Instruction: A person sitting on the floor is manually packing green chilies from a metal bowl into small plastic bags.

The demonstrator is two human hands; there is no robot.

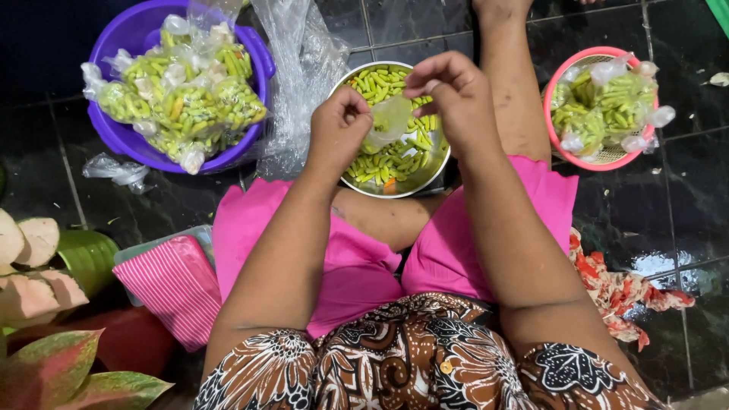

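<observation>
On the dark tiled floor [668,212], a purple basin [125,137] of filled bags sits toward the far left, a pink basket [558,144] toward the far right, and a steel bowl [437,163] of green chillies between them. Above the bowl, the left hand [338,129] and right hand [452,95] each have a closed grip, pinching a small clear plastic bag [389,120]. It hangs with its long axis roughly upright; which end is the mouth I cannot tell. The thin film could slip from pinched fingers, spilling chillies onto the floor.
</observation>
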